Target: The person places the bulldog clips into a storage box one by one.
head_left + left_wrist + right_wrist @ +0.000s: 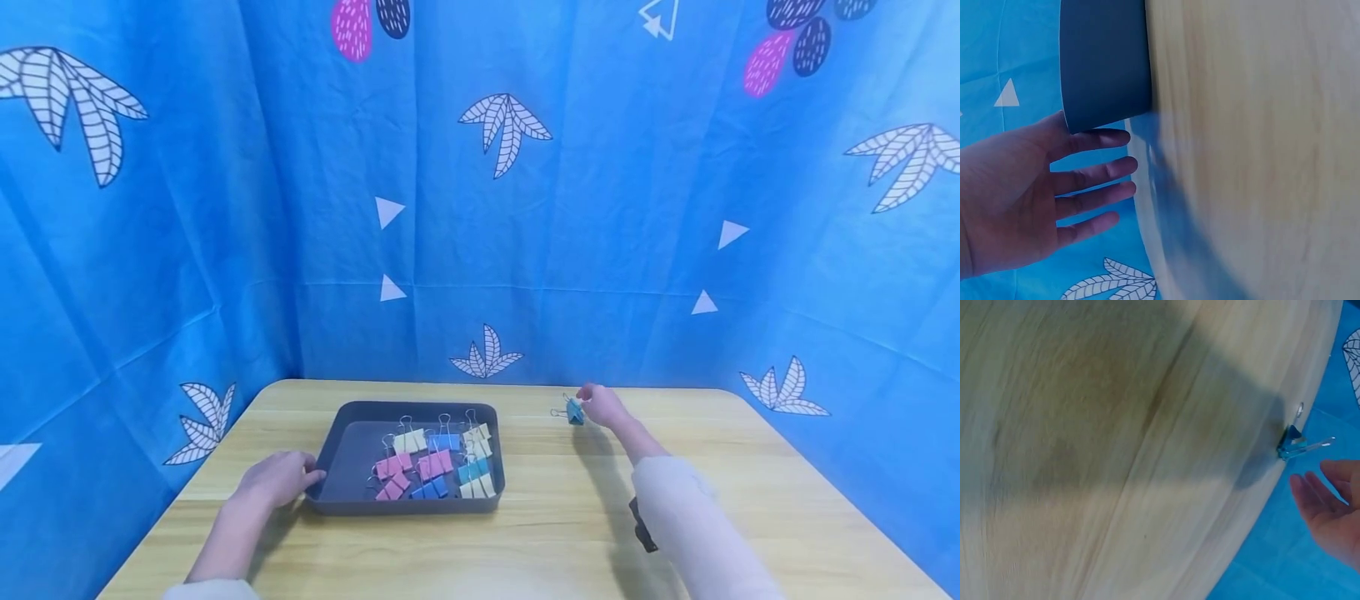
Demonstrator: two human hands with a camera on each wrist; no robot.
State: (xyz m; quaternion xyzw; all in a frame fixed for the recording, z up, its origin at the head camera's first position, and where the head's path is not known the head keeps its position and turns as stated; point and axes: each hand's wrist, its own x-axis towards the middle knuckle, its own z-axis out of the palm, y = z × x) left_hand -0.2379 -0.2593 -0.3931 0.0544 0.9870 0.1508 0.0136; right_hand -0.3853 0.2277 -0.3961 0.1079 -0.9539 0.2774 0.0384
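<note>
My left hand [277,482] is at the left end of a dark grey tray [341,446]. Its thumb reaches over the rim and its index finger lies against the outer wall, pinching the tray side; the other fingers stretch out below in the left wrist view. A teal binder clip [575,412] stands near the table's far edge, its wire handles spread. My right hand [602,406] is just beside that clip. In the right wrist view, a small gap shows between the teal clip [1290,445] and the loosely bent fingers [1313,494].
In the tray's right part lie several binder clips: yellow [408,442], pink [435,464], blue [430,489] and teal [473,470]. The light wooden table [525,550] ends at a patterned blue curtain [480,250] on the far side and both flanks.
</note>
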